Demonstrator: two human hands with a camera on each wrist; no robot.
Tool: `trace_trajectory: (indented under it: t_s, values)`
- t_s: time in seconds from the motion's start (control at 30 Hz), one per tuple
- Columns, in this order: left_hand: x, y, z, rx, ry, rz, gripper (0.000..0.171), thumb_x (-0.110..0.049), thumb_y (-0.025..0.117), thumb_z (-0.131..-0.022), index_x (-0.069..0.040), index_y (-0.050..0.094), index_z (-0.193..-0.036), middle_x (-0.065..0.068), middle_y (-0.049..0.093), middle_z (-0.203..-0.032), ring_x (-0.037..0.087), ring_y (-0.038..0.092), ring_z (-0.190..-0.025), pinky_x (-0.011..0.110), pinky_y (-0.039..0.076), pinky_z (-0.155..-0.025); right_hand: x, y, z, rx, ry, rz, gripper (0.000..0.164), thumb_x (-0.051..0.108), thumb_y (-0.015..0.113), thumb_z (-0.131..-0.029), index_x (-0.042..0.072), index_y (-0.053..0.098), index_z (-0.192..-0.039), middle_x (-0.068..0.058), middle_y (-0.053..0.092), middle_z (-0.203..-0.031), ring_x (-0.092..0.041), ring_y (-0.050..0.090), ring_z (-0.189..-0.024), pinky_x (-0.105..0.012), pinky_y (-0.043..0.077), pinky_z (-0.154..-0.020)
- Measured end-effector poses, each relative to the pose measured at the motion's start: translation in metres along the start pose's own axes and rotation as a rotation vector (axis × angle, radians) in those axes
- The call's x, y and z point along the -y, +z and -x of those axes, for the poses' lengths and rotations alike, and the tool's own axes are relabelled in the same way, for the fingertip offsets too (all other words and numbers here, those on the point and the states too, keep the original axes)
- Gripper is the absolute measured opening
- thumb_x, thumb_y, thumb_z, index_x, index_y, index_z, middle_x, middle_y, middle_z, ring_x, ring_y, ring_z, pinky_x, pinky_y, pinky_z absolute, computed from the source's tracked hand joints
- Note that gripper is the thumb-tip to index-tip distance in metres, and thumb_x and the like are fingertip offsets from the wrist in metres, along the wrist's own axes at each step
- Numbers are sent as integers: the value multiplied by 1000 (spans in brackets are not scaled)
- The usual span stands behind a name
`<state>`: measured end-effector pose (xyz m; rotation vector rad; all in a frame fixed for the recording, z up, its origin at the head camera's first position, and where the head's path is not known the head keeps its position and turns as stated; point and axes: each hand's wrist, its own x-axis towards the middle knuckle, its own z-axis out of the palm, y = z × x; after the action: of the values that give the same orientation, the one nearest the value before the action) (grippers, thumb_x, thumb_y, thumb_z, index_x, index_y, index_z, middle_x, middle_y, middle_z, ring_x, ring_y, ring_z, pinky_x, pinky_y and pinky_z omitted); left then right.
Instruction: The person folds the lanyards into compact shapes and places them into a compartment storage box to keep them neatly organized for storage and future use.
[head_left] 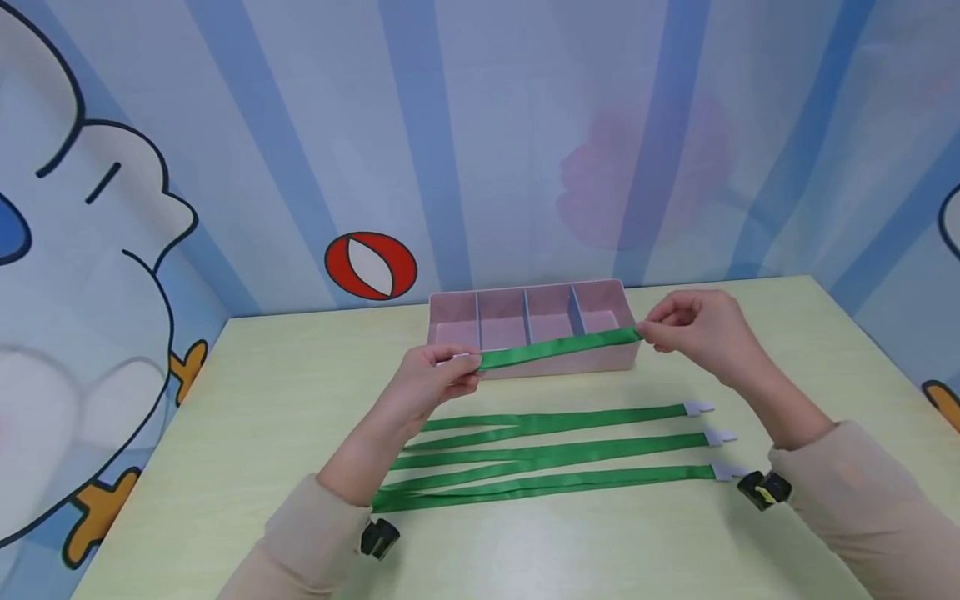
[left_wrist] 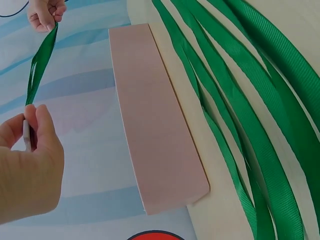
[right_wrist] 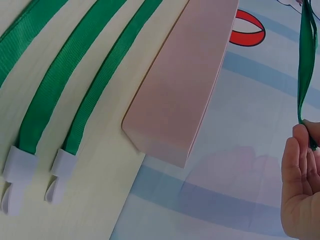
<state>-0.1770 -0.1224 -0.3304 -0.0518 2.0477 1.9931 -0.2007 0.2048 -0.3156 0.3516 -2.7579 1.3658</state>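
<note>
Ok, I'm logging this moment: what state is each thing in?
Held strap: raised off the table
Left hand: pinching one end
Right hand: pinching the other end
Three other straps: lying on the table
Three white clips: attached to those straps
Pink box: upright, open-topped

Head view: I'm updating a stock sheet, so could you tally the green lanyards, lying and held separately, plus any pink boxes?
Green lanyards lying on the table: 3
Green lanyard held up: 1
Pink divided box: 1
Total: 5
</note>
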Motion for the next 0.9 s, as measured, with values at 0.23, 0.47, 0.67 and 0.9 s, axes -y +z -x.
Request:
trace_trajectory:
  t_s: [0.23, 0.47, 0.67, 0.9]
  values:
    - [1, 3, 0, 29, -18, 76, 25, -8, 58, -92, 8, 60, -111, 4, 64, -76, 10, 63, -67, 25, 55, -73, 1, 0, 1, 15, 8, -30, 30, 30, 68, -86, 1, 67, -92, -8, 66, -72, -18, 61, -67, -31, 49, -65]
    - [1, 5, -1, 23, -37, 90, 26, -9, 59, -92, 7, 61, -112, 7, 65, -80, 9, 63, -68, 28, 54, -77, 7, 0, 2, 48, 47, -104, 31, 27, 69, -85, -3, 65, -93, -6, 67, -72, -18, 62, -67, -31, 51, -68]
    - [0, 8, 0, 38, -40, 93, 28, -8, 58, -92, 8, 59, -114, 3, 64, -76, 9, 63, -68, 29, 53, -79, 13, -1, 0, 81, 102, -246, 27, 21, 70, -85, -4, 64, -91, 3, 67, -69, -15, 64, -64, -29, 55, -68]
    - [-1, 13, 1, 75, -17, 116, 26, -6, 58, -92, 10, 59, -112, 4, 64, -76, 9, 63, -68, 26, 54, -76, 17, 5, 0, 117, 138, -372, 11, 17, 69, -85, 6, 66, -83, 1, 68, -70, -13, 64, -63, -30, 56, -67]
